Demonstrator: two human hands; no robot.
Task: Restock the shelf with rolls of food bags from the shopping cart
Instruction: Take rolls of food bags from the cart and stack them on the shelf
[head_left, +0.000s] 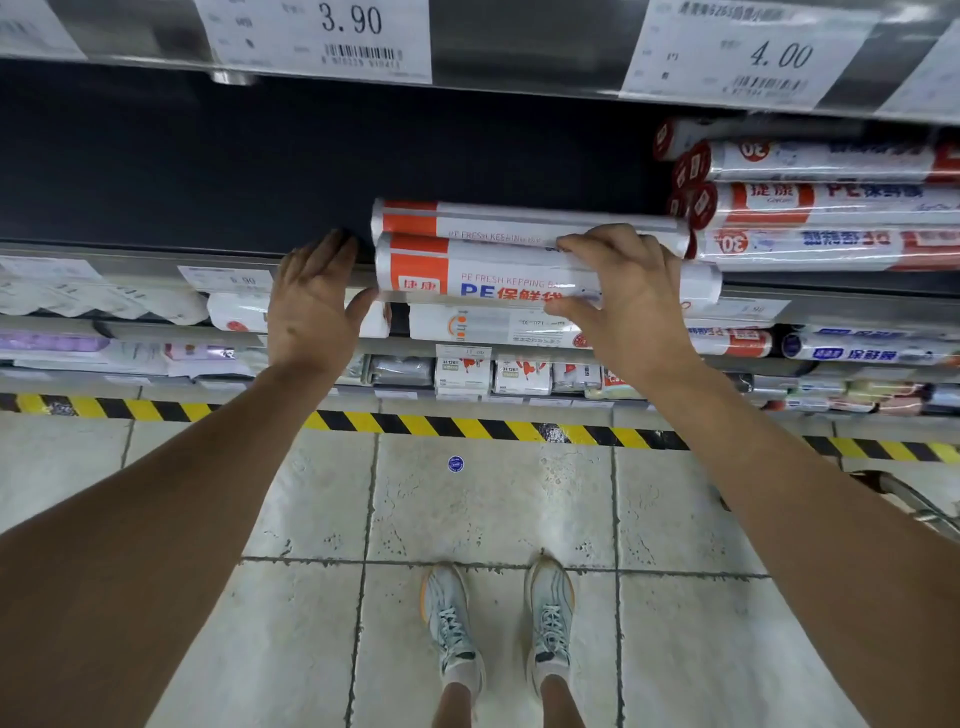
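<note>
Entry: shelf stage, mid-placement.

Right hand (631, 301) grips the near roll (467, 275) of food bags. Its fingers (597, 244) curl over the top of the roll and the thumb sits under the front face. The roll lies lengthwise along the front edge of the shelf (130, 249), overhanging the lip a little, so I judge it not fully seated.

Left hand (311, 301) holds nothing. The fingers are straight and close together, reaching onto the shelf edge. The thumb is spread out toward the roll's left end — touching it or just beside it, I cannot tell which.

The far roll (519, 221) lies directly behind the near one and parallel to it. Its right end is against the stacked rolls (831, 208) that fill the right part of the shelf.

Progress, as a judgement:
- Done: the right-hand stack is several layers high, and one roll of a new row is down.
- In hand: the second roll of that row.
- Left: dark shelf board shows to the left of both rolls and above them, so there is room for a good many more.

Only a corner of the shopping cart (924, 512) frame shows, low at the right edge. Its contents are out of view — remaining stock unknown.

Next move, as I read it: push the near roll back flush against the far one, then let go.
</note>
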